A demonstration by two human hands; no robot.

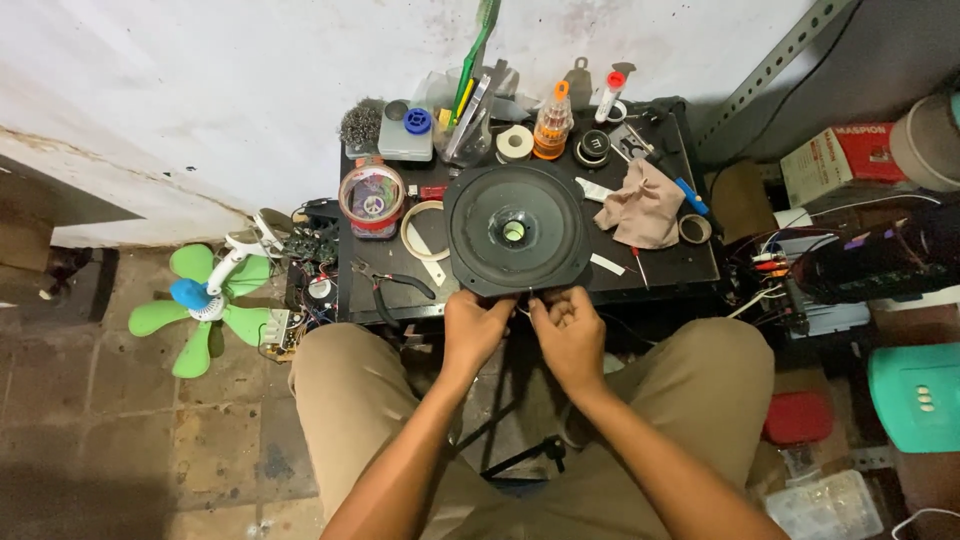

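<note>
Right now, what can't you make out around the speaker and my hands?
Head view only:
- Whatever the left hand and right hand pinch at the speaker rim: covered by fingers, too small.
- Items behind the speaker: crowded, partly hidden.
- Clear plastic box: cut off by the bottom edge.

A round black loudspeaker driver with a wide dark cone and a pale greenish centre is being kept lying flat, cone upward, on a small dark worktable, its near rim overhanging the table's front edge.
</note>
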